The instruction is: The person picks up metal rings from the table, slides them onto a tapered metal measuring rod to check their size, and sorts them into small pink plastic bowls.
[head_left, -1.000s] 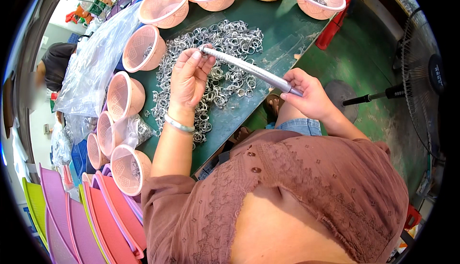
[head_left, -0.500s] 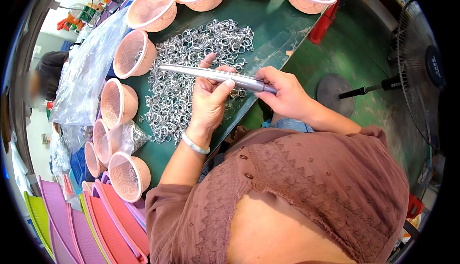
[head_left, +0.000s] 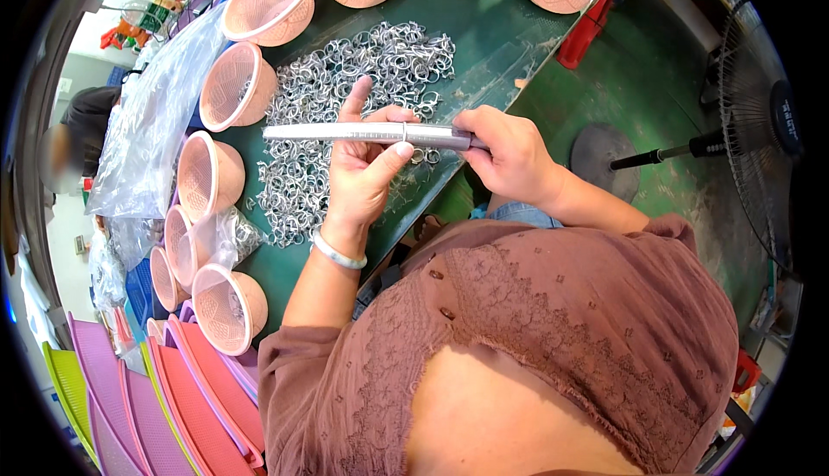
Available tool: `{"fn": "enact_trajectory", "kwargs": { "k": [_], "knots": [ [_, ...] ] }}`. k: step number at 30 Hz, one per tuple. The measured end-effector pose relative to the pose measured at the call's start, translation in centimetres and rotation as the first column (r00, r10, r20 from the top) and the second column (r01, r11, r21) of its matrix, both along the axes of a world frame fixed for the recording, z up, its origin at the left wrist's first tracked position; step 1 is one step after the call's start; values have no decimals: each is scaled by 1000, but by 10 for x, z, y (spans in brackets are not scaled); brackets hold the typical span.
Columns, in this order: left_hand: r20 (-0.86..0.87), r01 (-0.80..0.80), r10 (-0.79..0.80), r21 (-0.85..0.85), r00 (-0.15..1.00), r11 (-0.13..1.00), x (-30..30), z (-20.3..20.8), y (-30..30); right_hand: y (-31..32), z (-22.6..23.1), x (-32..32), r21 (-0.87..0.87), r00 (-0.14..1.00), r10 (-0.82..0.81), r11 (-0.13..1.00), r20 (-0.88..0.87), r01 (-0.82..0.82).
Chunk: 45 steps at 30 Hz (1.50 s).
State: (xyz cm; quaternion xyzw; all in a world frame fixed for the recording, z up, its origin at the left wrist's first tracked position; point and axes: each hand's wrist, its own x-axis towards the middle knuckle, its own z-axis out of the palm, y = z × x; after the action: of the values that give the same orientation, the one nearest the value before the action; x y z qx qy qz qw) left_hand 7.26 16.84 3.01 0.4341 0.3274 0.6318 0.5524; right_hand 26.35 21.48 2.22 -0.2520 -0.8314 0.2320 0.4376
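Observation:
A tapered silver ring mandrel point(head_left: 302, 131) with markings along it lies level above a pile of rings point(head_left: 371, 57). My right hand point(head_left: 511, 152) is closed around its thick handle end. A thin silver ring point(head_left: 405, 131) sits around the mandrel, near the thick end. My left hand point(head_left: 367, 152) pinches at this ring, thumb below and a finger above, with the index finger stretched out. A pale bangle circles my left wrist. The pile of many loose silver rings spreads on the green table point(head_left: 492, 53) under and beyond my hands.
Several pink baskets point(head_left: 210, 178), some with rings inside, line the table's left and far sides. A clear plastic bag point(head_left: 237, 238) lies among them. Stacked coloured trays point(head_left: 199, 390) stand lower left, a black fan point(head_left: 760, 122) at right. A person point(head_left: 86, 126) is at far left.
The mandrel has swung nearly level and its thin tip has shifted left. My left hand has moved slightly left along with it. The ring on the mandrel now shows clearly.

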Motion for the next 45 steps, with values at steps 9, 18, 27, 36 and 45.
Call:
{"fn": "enact_trajectory", "kwargs": {
  "k": [9,18,27,36,45],
  "knots": [
    [1,15,-15,-3,1000,1000,-2,-1,-4,4,-4,-2,215,998,-61,975,17,56],
    [2,-51,51,-49,999,997,2,0,-9,0,0,0,136,998,-24,991,53,16],
    [250,-305,361,-237,899,922,-69,-3,5,9,-12,31,-343,994,91,937,61,-65],
    [-681,-508,290,-140,672,850,-91,-9,93,25,-27,45,-560,987,-55,827,-152,-41],
    [-999,-340,12,-6,50,940,-89,0,117,31,-34,52,-604,968,-91,794,-235,-72]
  ]
}}
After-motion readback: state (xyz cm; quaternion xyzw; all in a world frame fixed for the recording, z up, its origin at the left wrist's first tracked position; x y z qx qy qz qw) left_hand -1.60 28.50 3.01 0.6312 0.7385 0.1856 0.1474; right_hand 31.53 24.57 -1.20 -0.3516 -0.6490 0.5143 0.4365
